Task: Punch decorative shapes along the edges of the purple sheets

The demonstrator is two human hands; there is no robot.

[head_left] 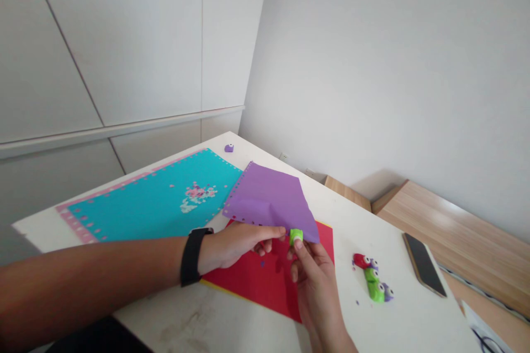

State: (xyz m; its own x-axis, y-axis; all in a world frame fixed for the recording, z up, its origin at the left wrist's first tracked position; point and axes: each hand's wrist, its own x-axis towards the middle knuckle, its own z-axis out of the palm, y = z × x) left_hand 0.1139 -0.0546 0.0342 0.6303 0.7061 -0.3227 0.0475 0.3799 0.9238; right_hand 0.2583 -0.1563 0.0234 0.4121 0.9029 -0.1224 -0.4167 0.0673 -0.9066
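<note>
Between the thumb and fingers of my right hand (312,276) is a small green craft hole punch (295,236), set at the near edge of a purple sheet of paper (277,190). My left hand (240,242) pinches that same edge just left of the punch, its thumb on top. Punched holes run along the sheet's left side and part of its near edge. Under the raised purple sheet lies a red sheet (265,281) with yellow showing at its rim. A small dark cut-out rests on the red sheet below my left fingers.
A blue sheet (141,198) with punched edges lies over pink paper, bearing a pile of paper bits (196,196). Several small punches (375,284) cluster at right, beside a phone (424,265). A purple punch (229,148) sits near the far corner. Cabinets and a wall stand behind.
</note>
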